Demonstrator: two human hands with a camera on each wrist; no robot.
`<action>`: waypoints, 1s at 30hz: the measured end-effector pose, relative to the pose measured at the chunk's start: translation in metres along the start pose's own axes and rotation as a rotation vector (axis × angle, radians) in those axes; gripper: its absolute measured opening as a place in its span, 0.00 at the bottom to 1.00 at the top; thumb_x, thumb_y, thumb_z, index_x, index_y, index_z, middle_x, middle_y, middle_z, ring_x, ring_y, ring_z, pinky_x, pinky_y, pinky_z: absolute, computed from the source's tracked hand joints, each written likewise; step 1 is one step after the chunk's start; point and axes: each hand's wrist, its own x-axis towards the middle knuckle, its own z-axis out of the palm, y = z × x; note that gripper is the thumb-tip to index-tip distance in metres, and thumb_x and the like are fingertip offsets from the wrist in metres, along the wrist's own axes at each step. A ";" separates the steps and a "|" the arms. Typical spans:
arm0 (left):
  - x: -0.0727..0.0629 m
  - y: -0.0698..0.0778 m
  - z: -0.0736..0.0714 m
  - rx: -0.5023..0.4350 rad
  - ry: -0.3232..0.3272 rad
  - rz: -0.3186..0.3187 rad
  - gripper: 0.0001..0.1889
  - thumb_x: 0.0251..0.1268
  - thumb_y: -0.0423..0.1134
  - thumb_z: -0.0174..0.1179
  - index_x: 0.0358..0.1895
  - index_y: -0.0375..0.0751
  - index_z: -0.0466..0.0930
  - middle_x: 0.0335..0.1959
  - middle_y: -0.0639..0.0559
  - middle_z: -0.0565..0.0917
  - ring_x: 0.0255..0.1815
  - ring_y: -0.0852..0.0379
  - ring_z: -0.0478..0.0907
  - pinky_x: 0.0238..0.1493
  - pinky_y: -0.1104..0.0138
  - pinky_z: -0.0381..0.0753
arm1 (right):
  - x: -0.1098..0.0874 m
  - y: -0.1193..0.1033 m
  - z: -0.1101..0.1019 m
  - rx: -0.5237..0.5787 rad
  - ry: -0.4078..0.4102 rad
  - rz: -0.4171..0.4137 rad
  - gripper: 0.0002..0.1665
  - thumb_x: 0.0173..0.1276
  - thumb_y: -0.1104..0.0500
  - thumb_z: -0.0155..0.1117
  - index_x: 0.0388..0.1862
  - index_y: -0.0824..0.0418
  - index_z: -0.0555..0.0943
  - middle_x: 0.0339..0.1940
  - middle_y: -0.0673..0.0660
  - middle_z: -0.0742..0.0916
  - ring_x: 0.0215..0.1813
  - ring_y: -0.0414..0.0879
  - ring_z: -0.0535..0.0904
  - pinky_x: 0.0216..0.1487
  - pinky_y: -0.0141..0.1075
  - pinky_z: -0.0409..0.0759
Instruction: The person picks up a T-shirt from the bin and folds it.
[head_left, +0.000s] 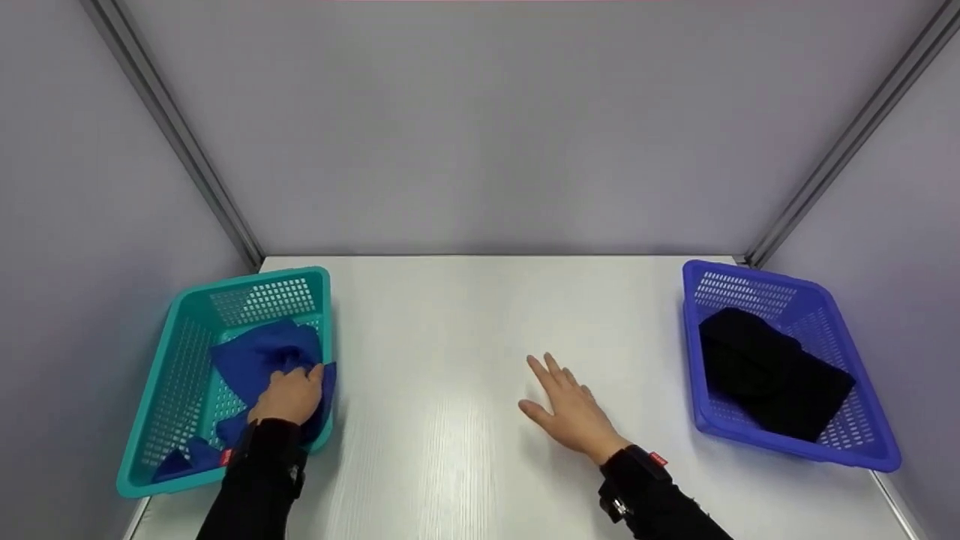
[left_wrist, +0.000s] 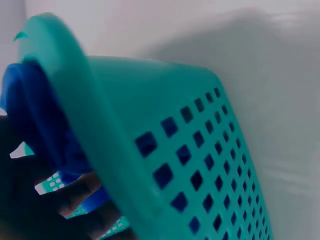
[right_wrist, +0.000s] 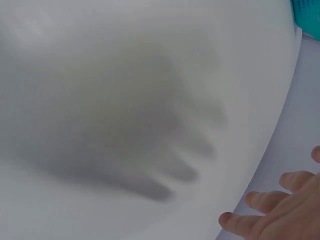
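Over the right rim of the teal basket (head_left: pixel 176 352), my left hand (head_left: pixel 291 397) pinches a blue cloth (head_left: pixel 259 356) between thumb and fingers. Part of this cloth hangs across the rim, as the left wrist view shows with the bunched cloth (left_wrist: pixel 42 117) beside the dark, shaded fingers (left_wrist: pixel 75 192). More blue fabric (head_left: pixel 187 459) lies in the near end of the basket, partly behind my sleeve. My right hand (head_left: pixel 576 416) is held over the white table with its fingers spread and nothing in it; its shadow falls on the tabletop in the right wrist view.
A blue-purple basket (head_left: pixel 701 405) stands at the right side of the table, with black folded cloth (head_left: pixel 772 375) inside. The white table (head_left: pixel 450 337) spans the space between both baskets. Grey panels (head_left: pixel 480 135) enclose it at the back and sides.
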 end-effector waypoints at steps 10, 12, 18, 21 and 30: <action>0.004 0.005 -0.007 -0.131 0.151 0.082 0.24 0.85 0.38 0.35 0.61 0.13 0.66 0.58 0.17 0.71 0.62 0.20 0.70 0.62 0.33 0.70 | 0.001 -0.057 0.032 0.449 -0.178 -0.054 0.46 0.80 0.35 0.52 0.87 0.49 0.50 0.87 0.60 0.54 0.85 0.61 0.50 0.80 0.62 0.53; 0.004 0.014 -0.014 -0.202 0.213 0.069 0.25 0.86 0.39 0.33 0.60 0.14 0.66 0.58 0.17 0.71 0.62 0.21 0.70 0.61 0.33 0.71 | 0.002 -0.068 0.037 0.577 -0.205 -0.048 0.46 0.81 0.35 0.52 0.87 0.49 0.49 0.87 0.58 0.54 0.84 0.62 0.53 0.79 0.62 0.55; -0.009 0.053 -0.036 -0.349 0.411 0.101 0.24 0.87 0.43 0.31 0.55 0.21 0.67 0.52 0.25 0.72 0.57 0.28 0.73 0.55 0.38 0.73 | 0.002 -0.095 0.050 0.821 -0.247 -0.005 0.44 0.81 0.37 0.53 0.87 0.48 0.51 0.86 0.58 0.59 0.81 0.61 0.63 0.77 0.59 0.63; -0.020 0.076 -0.043 -0.390 0.500 0.212 0.20 0.88 0.42 0.32 0.47 0.25 0.65 0.44 0.32 0.70 0.47 0.35 0.71 0.47 0.45 0.71 | 0.003 -0.105 0.054 0.912 -0.255 0.017 0.44 0.81 0.38 0.54 0.87 0.48 0.52 0.85 0.59 0.61 0.80 0.60 0.63 0.75 0.58 0.66; -0.058 0.146 -0.053 -0.515 0.678 0.621 0.15 0.87 0.38 0.40 0.35 0.35 0.64 0.33 0.47 0.64 0.32 0.52 0.61 0.37 0.62 0.62 | 0.010 -0.117 0.050 1.173 -0.290 0.013 0.46 0.81 0.41 0.56 0.88 0.44 0.46 0.85 0.59 0.59 0.79 0.58 0.67 0.74 0.57 0.69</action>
